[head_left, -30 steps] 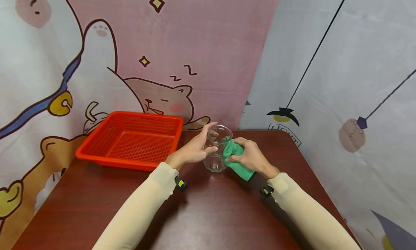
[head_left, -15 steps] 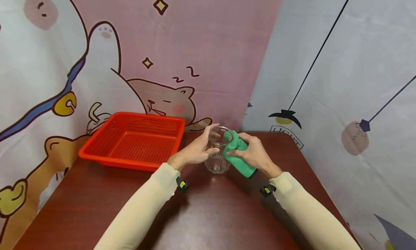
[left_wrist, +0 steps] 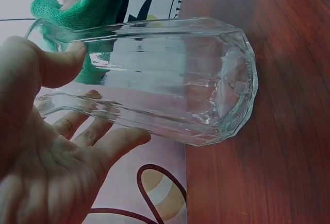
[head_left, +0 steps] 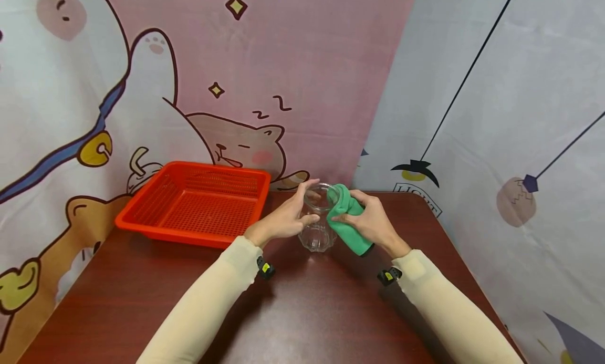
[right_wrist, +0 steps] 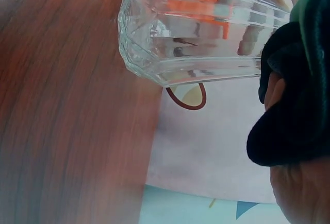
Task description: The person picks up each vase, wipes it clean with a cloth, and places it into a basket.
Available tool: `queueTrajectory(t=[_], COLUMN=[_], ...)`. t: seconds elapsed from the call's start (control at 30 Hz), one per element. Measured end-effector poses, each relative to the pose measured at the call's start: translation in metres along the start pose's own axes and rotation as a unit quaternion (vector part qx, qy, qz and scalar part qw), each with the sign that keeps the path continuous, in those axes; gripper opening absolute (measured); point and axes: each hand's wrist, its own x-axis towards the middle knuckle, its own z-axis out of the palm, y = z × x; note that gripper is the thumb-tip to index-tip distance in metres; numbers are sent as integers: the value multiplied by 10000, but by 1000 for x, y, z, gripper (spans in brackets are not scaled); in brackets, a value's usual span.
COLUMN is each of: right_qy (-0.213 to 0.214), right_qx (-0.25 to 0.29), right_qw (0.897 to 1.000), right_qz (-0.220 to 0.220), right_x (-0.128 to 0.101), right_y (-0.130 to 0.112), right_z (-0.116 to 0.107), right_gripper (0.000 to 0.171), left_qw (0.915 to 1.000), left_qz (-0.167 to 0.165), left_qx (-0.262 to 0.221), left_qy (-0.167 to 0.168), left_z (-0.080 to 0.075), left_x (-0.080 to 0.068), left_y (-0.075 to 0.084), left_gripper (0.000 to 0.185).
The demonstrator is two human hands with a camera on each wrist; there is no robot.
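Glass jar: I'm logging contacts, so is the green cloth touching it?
Touching. The head view shows the green cloth lapped over the right side of the rim of the glass jar.

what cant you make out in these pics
Head: the upper right of the glass jar, behind the green cloth.
Left wrist: upper cloth, cut by the top edge.
Right wrist: jar's mouth, hidden by the cloth.
Right wrist: most of the red basket, beyond the top edge.
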Motion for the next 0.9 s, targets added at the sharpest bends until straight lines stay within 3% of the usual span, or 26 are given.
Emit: queueTrajectory(t=[0.5, 0.9], right_qy=[-138, -156], right_qx=[-260, -433], right_qw=[9995, 9989], right_qz=[-81, -35], right_x=[1, -5], right_y=[2, 1], right_z=[-1, 3], right_gripper=[61, 62], left_qw=[9995, 9994], left_qz=[-317, -314], left_qx=[-16, -50], left_qy=[-88, -120], left_z=[-1, 0], left_x=[-1, -2], left_y=[3, 4], left_gripper=[95, 95])
